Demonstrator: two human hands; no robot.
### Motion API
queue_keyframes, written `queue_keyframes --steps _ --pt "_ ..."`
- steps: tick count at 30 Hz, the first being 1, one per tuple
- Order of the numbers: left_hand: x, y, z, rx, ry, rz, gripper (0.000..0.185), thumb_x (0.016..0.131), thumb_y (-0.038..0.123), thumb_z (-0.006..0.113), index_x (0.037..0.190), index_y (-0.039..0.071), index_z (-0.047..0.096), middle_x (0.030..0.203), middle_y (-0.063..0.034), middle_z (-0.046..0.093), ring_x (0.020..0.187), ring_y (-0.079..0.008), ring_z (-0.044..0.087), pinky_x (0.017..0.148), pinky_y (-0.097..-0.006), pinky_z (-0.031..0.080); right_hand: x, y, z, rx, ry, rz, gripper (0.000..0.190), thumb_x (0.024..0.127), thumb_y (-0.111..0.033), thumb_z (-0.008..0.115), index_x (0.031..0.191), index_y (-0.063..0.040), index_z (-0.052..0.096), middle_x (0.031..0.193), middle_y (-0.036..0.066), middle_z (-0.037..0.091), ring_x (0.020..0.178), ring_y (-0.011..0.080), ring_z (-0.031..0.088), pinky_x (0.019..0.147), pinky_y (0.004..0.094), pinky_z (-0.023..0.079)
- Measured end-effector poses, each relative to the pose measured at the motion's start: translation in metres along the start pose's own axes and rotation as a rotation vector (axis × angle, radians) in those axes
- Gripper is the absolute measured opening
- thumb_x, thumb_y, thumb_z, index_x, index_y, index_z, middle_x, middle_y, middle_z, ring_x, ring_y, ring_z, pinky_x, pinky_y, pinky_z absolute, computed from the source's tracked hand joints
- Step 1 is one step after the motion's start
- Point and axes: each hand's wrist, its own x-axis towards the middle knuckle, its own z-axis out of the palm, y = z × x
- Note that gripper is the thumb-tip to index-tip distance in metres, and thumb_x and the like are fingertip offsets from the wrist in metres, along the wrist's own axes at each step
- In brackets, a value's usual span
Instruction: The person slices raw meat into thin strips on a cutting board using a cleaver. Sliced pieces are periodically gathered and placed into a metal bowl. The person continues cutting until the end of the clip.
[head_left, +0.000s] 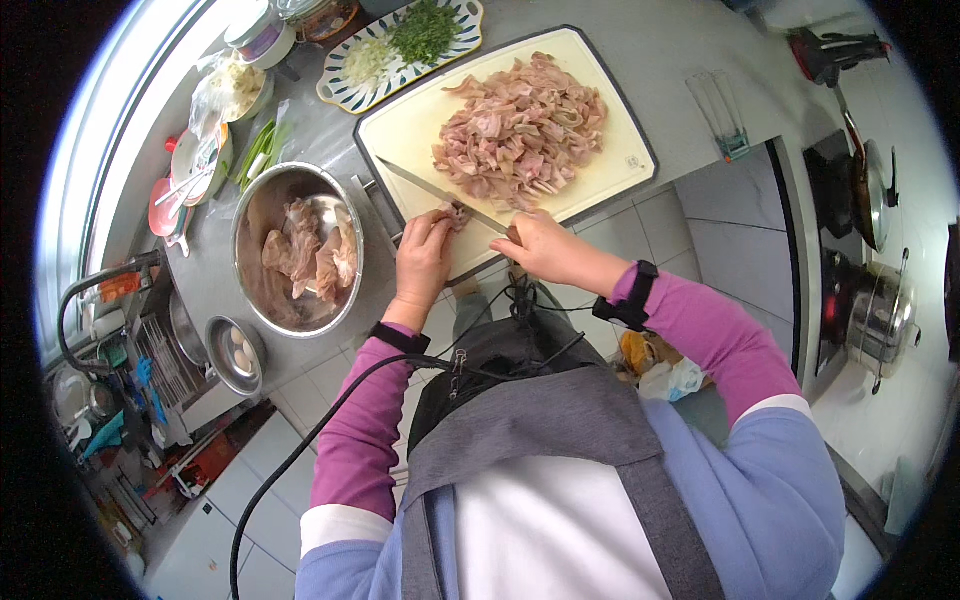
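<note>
My right hand (534, 244) grips the handle of a long kitchen knife (420, 183), whose blade slants up and left over a cream cutting board (409, 154) with a dark rim. Against the near side of the blade, my left hand (424, 255) presses a small piece of pale pink meat (456, 214) to the board with bent fingers. A heap of sliced meat (521, 124) covers the board's far right part. To the left stands a steel bowl (244, 262) holding larger raw meat pieces (304, 247).
Behind the board lies a patterned plate (373, 94) with chopped greens and pale chopped bits. Left are green stalks (259, 154), a bagged bowl (229, 86), and a small steel bowl of eggs (259, 367). A glass container (718, 109) sits right. A black cable (277, 472) crosses my left sleeve.
</note>
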Motion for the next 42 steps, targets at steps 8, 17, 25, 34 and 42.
queue_keyframes --steps 8,17,25,34,42 --pt "0.002 -0.003 -0.002 -0.037 -0.016 0.003 0.016 0.080 0.003 0.068 0.096 0.003 0.066 0.103 -0.0099 0.062 0.095 -0.0296 0.060 0.081 -0.0385 0.051 0.031 -0.013 0.002 0.047 -0.007 0.059 0.047 0.091 -0.042 0.062 0.094 0.005 0.060 0.085 0.025 0.066 0.083 0.0397 0.065 0.073 0.0460 0.050" --pt "0.002 -0.003 -0.003 -0.065 -0.028 -0.048 0.018 0.081 0.003 0.068 0.098 0.004 0.065 0.103 -0.0125 0.060 0.096 -0.0322 0.059 0.083 -0.0391 0.050 -0.039 -0.009 -0.027 0.289 -0.065 0.220 0.046 0.093 -0.039 0.061 0.093 0.007 0.058 0.072 0.022 0.064 0.073 0.0362 0.065 0.068 0.0423 0.050" --pt "0.001 -0.006 -0.002 -0.079 -0.027 -0.042 0.019 0.081 0.003 0.069 0.099 0.004 0.064 0.103 -0.0131 0.060 0.095 -0.0323 0.059 0.081 -0.0398 0.050 -0.039 -0.017 -0.037 0.370 -0.272 0.343 0.046 0.095 -0.041 0.057 0.090 0.005 0.058 0.064 0.016 0.061 0.052 0.0255 0.061 0.053 0.0402 0.049" --pt "-0.002 -0.010 0.001 -0.095 -0.007 -0.047 0.021 0.081 0.003 0.070 0.100 0.003 0.063 0.103 -0.0134 0.059 0.095 -0.0325 0.059 0.081 -0.0394 0.050 0.006 -0.009 0.007 0.305 -0.075 0.150 0.043 0.094 -0.039 0.059 0.087 0.003 0.060 0.067 0.016 0.061 0.061 0.0264 0.061 0.061 0.0394 0.049" --pt "0.002 -0.012 -0.003 -0.118 -0.046 -0.064 0.027 0.076 0.009 0.076 0.097 0.002 0.061 0.103 -0.0131 0.060 0.095 -0.0326 0.059 0.081 -0.0399 0.050 0.021 -0.010 -0.001 0.264 -0.074 0.194 0.048 0.091 -0.042 0.062 0.087 0.006 0.059 0.070 0.016 0.063 0.071 0.0264 0.063 0.066 0.0391 0.049"
